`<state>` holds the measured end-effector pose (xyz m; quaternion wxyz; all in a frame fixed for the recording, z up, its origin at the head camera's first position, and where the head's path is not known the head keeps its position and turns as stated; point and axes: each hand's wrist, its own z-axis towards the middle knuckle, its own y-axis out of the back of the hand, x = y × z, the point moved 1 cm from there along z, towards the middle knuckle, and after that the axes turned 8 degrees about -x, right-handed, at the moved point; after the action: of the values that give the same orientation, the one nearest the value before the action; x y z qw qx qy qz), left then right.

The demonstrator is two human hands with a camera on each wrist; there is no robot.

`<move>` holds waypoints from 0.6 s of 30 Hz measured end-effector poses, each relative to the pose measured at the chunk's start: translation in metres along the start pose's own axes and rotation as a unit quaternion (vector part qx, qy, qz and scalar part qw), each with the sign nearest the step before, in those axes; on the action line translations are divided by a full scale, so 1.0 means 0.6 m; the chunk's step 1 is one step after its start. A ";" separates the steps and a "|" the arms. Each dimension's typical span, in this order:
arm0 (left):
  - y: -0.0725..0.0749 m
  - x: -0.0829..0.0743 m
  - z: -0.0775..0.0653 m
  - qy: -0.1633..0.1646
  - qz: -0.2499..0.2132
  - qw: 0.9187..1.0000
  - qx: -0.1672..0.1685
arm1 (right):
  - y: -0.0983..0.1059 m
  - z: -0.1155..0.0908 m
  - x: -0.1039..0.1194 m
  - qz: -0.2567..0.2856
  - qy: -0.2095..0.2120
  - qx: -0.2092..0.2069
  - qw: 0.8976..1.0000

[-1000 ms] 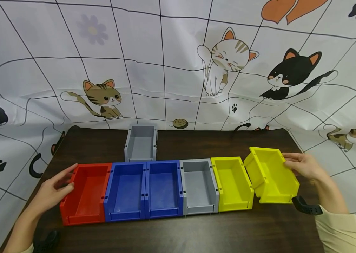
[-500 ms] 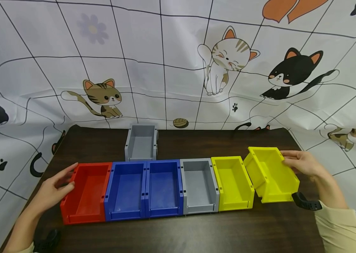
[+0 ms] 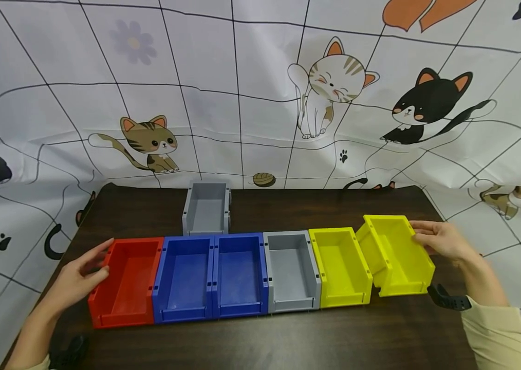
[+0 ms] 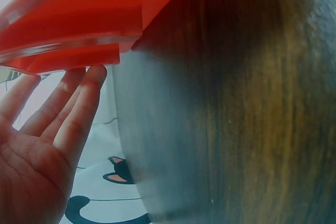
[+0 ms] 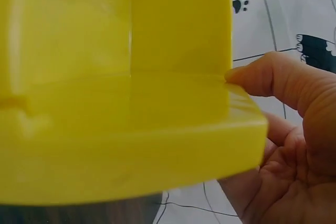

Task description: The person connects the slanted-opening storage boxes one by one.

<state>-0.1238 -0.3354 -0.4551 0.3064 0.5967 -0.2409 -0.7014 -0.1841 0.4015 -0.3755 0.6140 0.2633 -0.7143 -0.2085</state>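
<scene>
While right hand (image 3: 444,241) pinches tilted yellow bin (image 3: 398,252), barely shifted, loose left hand (image 3: 74,283) touching red bin (image 3: 131,280)

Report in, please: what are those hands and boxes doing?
Left hand touching red box. Right hand gripping tilted yellow box. Close on its left: second yellow box.

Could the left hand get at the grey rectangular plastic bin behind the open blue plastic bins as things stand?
Probably yes. The left hand seems only to touch the red open-topped plastic bin; once past that, nothing visible blocks the left side of the rear grey bin.
</scene>
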 end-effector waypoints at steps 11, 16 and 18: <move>-0.002 0.002 -0.002 -0.009 -0.020 1.000 -0.005 | -0.003 -0.006 -0.006 -0.014 0.019 0.001 1.000; -0.001 0.002 -0.001 -0.007 -0.020 1.000 -0.004 | 0.000 -0.008 -0.014 -0.008 0.009 0.007 1.000; -0.001 0.001 -0.001 -0.007 -0.019 1.000 -0.004 | -0.002 -0.010 -0.016 -0.011 0.012 -0.013 1.000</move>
<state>-0.1231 -0.3356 -0.4560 0.2942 0.5948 -0.2289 -0.7122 -0.1771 0.4065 -0.3828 0.6237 0.2659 -0.7010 -0.2212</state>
